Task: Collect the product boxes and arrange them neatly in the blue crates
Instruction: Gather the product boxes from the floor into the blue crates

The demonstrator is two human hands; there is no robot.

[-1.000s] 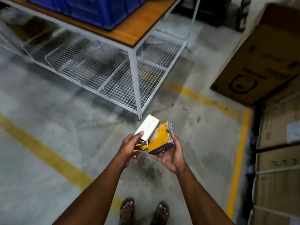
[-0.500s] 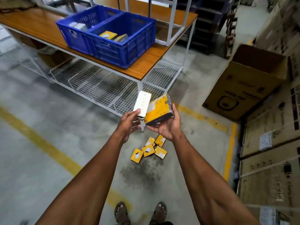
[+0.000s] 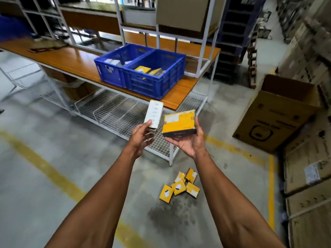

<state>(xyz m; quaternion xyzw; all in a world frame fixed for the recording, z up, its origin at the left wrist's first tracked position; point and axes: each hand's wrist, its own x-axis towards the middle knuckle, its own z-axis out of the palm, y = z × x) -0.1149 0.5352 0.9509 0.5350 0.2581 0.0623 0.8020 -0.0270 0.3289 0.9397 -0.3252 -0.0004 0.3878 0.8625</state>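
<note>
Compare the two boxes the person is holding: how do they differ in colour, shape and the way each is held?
The white box is narrow and elongated; the yellow box is broad and flat with a dark front edge. The white box stands nearly upright, gripped at its lower end by the left hand; the yellow box lies tilted toward the camera, resting on the right hand with fingers up its side. Both are small closed product boxes, held apart, short of the table's blue crates.

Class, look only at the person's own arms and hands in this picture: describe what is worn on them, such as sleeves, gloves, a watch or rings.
Both forearms are bare right down to the frame edge: no sleeves show. The left hand and right hand wear no gloves, and no watch, bracelet or ring is visible. Open sandals showed earlier; the feet are out of view now.
</note>
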